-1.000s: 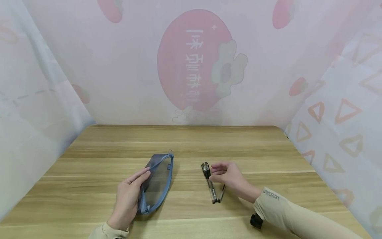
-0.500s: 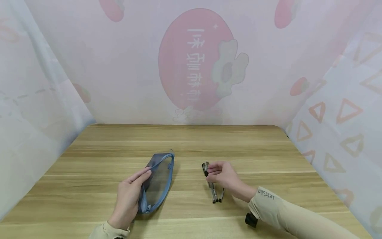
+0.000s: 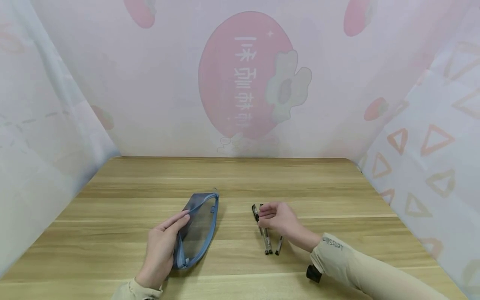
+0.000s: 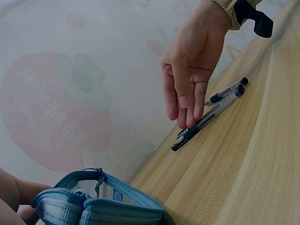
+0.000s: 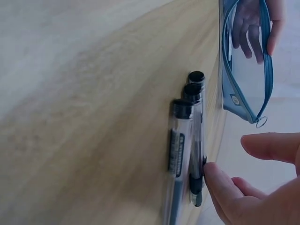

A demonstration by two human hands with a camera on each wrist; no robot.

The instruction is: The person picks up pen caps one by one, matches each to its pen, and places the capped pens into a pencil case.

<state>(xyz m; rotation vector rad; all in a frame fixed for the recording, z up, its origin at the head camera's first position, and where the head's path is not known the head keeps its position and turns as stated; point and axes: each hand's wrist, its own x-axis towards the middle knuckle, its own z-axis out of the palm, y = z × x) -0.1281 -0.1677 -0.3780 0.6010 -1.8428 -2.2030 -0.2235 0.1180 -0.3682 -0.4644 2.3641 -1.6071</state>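
Note:
My left hand (image 3: 161, 241) grips the near side of a see-through zip pencil pouch (image 3: 198, 237) with blue trim, thumb on top. The pouch's mouth gapes toward the right; in the left wrist view its blue zipper edge (image 4: 117, 211) is close up. My right hand (image 3: 279, 218) is low over several clear-barrelled gel pens with black caps. Two pens (image 3: 268, 241) lie almost side by side, and another pen (image 3: 279, 246) sits partly hidden beneath the hand. In the right wrist view a fingertip (image 5: 213, 173) meets a pen, while the thumb (image 5: 267, 145) stays apart.
The wood-grain table (image 3: 225, 175) is bounded by a pink strawberry-print cloth (image 3: 168, 83) behind and pale cloths on both sides. A black wrist mount (image 3: 313, 273) hangs below the right sleeve (image 3: 356, 262).
My right hand has shifted a little left across the pens. The leftmost pen has edged left and away from its neighbour. My left hand and the pouch have stayed put.

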